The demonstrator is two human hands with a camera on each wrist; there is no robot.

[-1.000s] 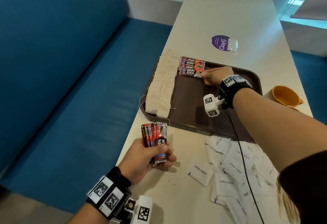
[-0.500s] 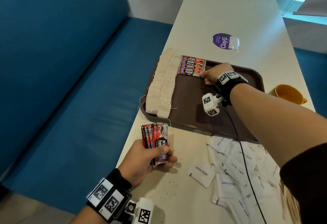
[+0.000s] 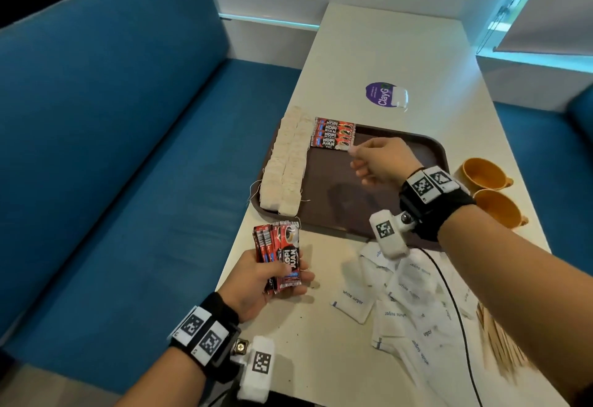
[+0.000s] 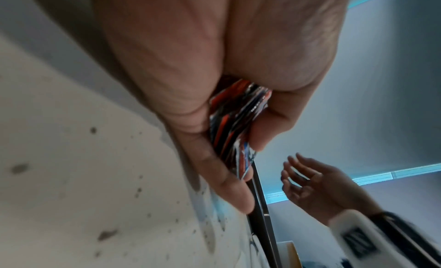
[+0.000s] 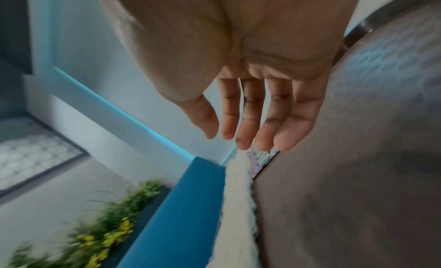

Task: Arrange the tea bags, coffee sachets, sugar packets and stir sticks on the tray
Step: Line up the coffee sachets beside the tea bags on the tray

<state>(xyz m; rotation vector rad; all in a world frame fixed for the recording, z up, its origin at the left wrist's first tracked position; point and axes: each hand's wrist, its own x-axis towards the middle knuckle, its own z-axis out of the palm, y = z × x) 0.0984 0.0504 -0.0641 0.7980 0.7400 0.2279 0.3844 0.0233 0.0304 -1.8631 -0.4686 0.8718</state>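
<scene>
A dark brown tray [image 3: 369,210] lies on the white table. Two columns of pale tea bags [image 3: 285,165] run down its left side. Several red coffee sachets [image 3: 333,133] are laid in a row at its far left corner. My left hand [image 3: 256,281] grips a fanned stack of red coffee sachets [image 3: 282,255] over the table's near left edge; the left wrist view shows the stack [image 4: 238,132] pinched between thumb and fingers. My right hand [image 3: 375,159] hovers above the tray just right of the laid sachets, fingers straight and empty [image 5: 250,117].
White sugar packets [image 3: 410,304] lie heaped on the table near the tray's front edge, with wooden stir sticks [image 3: 500,339] to their right. Two orange cups [image 3: 484,175] stand right of the tray. A purple sticker [image 3: 383,94] lies beyond it. A blue bench [image 3: 128,149] runs along the left.
My right hand has lifted off the laid sachets and drawn back towards me, fingers now spread. The left hand still holds its stack in place.
</scene>
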